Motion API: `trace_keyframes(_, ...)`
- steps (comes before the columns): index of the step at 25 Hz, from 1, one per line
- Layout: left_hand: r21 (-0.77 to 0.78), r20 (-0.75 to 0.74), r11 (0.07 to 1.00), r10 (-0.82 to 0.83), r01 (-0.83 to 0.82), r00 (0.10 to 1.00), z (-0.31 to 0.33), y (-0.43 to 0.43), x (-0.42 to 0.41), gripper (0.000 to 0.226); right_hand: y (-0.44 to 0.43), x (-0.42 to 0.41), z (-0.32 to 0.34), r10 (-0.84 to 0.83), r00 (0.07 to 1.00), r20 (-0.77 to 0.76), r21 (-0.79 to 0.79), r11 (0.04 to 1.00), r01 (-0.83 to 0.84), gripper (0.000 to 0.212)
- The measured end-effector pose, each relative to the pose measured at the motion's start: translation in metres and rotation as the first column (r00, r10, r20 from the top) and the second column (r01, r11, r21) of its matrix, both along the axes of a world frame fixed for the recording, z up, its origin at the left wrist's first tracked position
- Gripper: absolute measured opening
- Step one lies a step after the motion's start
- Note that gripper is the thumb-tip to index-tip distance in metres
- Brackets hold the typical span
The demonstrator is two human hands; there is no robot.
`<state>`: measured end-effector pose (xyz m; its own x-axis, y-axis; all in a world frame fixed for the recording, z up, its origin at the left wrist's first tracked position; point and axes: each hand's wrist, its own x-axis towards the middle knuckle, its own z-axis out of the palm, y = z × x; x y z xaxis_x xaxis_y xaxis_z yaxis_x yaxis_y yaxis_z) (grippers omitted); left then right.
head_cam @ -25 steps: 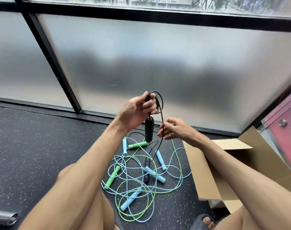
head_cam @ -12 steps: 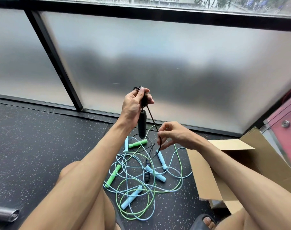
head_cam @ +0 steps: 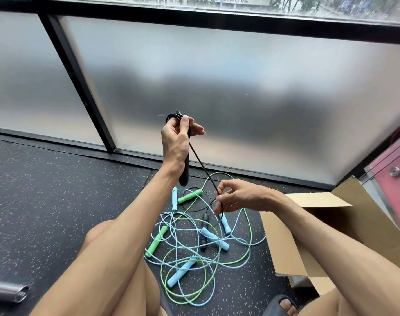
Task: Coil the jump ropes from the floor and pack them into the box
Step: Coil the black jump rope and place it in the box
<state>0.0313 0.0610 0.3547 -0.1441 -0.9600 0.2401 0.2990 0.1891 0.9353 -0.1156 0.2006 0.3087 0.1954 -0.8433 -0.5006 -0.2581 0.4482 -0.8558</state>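
My left hand [head_cam: 175, 142] rolled over, fingers clamping thin loops of the black rope [head_cam: 185, 175]; my right hand [head_cam: 244, 197] pinched its taut cord.

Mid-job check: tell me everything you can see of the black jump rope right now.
The black jump rope is a thin dark cord with two matte black handles. The left hand grips one handle, hanging downward, with small cord loops gathered above its thumb. A taut stretch slants down to the right hand, which pinches it. Below, the cord trails to the second handle, lying on the speckled dark floor among green and blue ropes.
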Motion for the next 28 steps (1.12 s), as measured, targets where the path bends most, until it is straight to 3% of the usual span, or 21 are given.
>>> trace_keyframes(5, -0.088, 0.09, 0.993, 0.09, -0.082, 0.992, -0.003, -0.01, 0.002, 0.028, -0.001, 0.001, 0.005, -0.122, 0.991, -0.057, -0.123, 0.986, 0.114, 0.012)
trace_keyframes(11, -0.117, 0.161, 0.988, 0.123, -0.105, 0.979, -0.005, -0.015, 0.006, 0.029, -0.007, 0.01, 0.012, -0.069, 0.926, -0.37, -0.391, 0.916, -0.088, 0.014)
trace_keyframes(15, -0.127, 0.317, 0.991, 0.088, -0.05, 0.944, -0.012, -0.021, 0.008, 0.025, -0.009, 0.008, 0.019, -0.142, 0.909, -0.393, -0.538, 0.836, -0.102, 0.022)
trace_keyframes(18, 0.018, 0.427, 0.994, -0.107, 0.11, 0.898, -0.013, -0.015, 0.006, 0.022, -0.01, 0.003, 0.024, -0.195, 0.923, -0.333, -0.583, 0.811, -0.039, 0.022)
trace_keyframes(20, 0.154, 0.512, 0.952, -0.307, 0.265, 0.802, -0.01, -0.007, 0.004, 0.021, -0.011, -0.001, 0.031, -0.275, 0.916, -0.29, -0.632, 0.774, 0.032, 0.023)
trace_keyframes(24, 0.381, 0.558, 0.745, -0.657, 0.548, 0.506, -0.004, 0.008, 0.005, 0.03, -0.014, -0.018, 0.038, -0.435, 0.889, -0.142, -0.712, 0.669, 0.213, 0.025)
trace_keyframes(28, 0.431, 0.404, 0.548, -0.828, 0.717, 0.39, -0.002, 0.016, 0.005, 0.046, -0.015, -0.028, 0.037, -0.528, 0.846, -0.072, -0.719, 0.616, 0.323, 0.023)
